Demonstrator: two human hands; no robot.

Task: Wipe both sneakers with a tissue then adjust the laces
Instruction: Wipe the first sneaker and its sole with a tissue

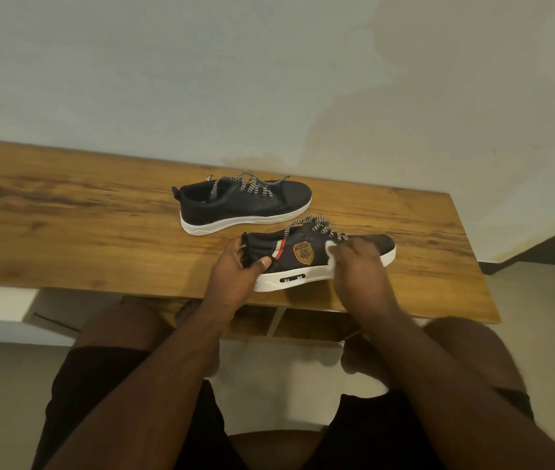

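Two bare hands work at the near edge of the wooden table (66, 212), towards its right end. Left hand (235, 269) grips the heel collar of the near sneaker (306, 256), thumb on the outer side, fingers curled over the back. Right hand (354, 262) presses a white tissue (331, 250) against the side of the same sneaker, fingers curled round the tissue, just ahead of the gold crest patch. This sneaker rests on its white sole, toe pointing right, heel left, close to the near edge; its black-and-white laces (317, 225) lie loose over the tongue. Beyond it, nearer the far edge by the wall, the far sneaker (245, 205) stands upright, parallel, toe also right, untouched by either hand. Its laces spread loosely across the top. The two sneakers are near each other but apart.
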